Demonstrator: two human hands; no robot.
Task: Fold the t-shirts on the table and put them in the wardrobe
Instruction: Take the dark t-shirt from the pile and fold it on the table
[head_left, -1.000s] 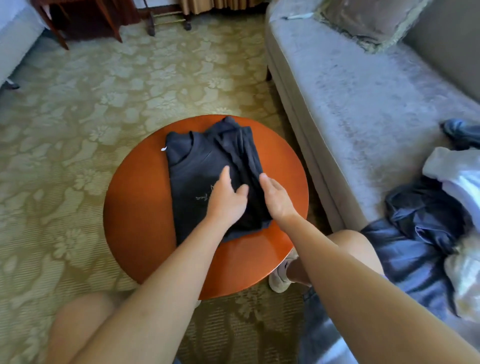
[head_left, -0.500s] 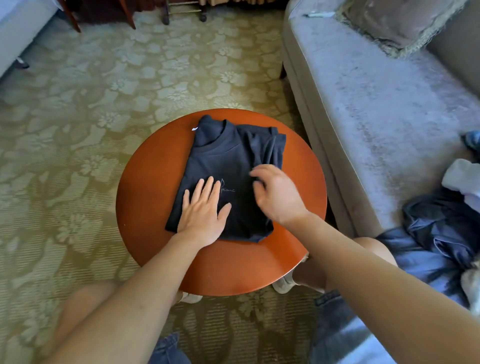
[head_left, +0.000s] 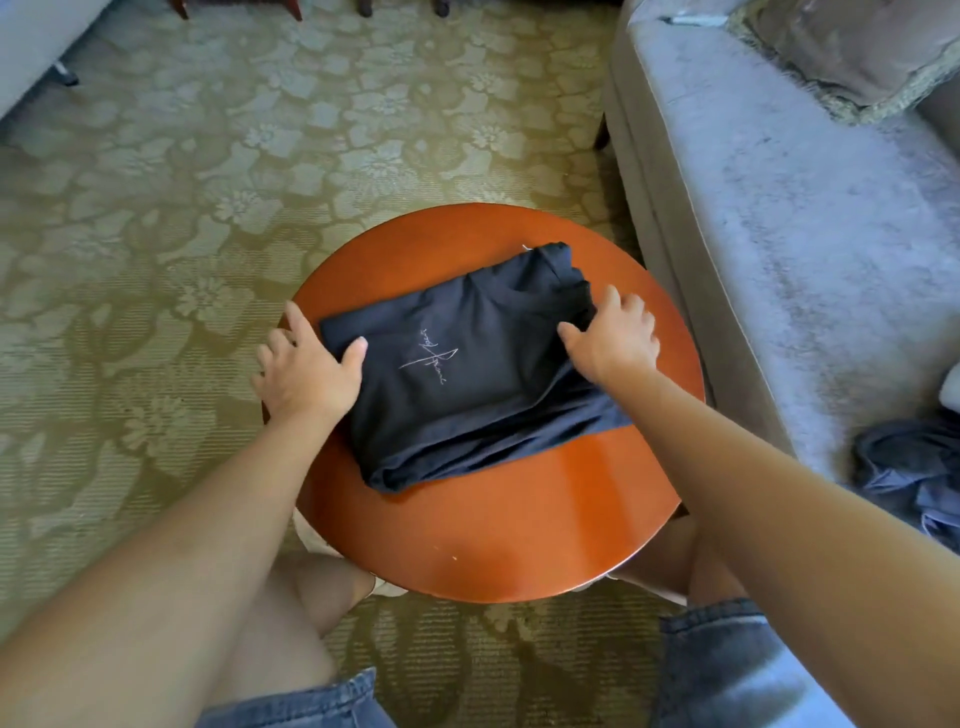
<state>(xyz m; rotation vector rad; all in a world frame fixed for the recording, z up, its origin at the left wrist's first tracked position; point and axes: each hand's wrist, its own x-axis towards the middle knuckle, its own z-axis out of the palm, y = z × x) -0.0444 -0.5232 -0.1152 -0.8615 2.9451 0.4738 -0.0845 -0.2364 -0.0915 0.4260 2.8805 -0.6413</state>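
Observation:
A folded dark navy t-shirt (head_left: 467, 374) with a thin white script logo lies on the round orange-brown wooden table (head_left: 493, 545). My left hand (head_left: 306, 364) grips the shirt's left edge, thumb on top and fingers under or beside the fabric at the table's rim. My right hand (head_left: 613, 338) holds the shirt's right edge near the collar end, thumb on the cloth. The shirt lies turned, its collar pointing to the far right.
A grey sofa (head_left: 779, 234) stands close on the right, with a cushion (head_left: 852, 52) at the back and a heap of blue clothes (head_left: 914, 467) at its near end. Patterned green carpet (head_left: 182, 234) surrounds the table. My knees sit under the near rim.
The shirt has been rotated clockwise on the table. My hands went from pressing on its top to gripping its left and right edges. The view has shifted to the left.

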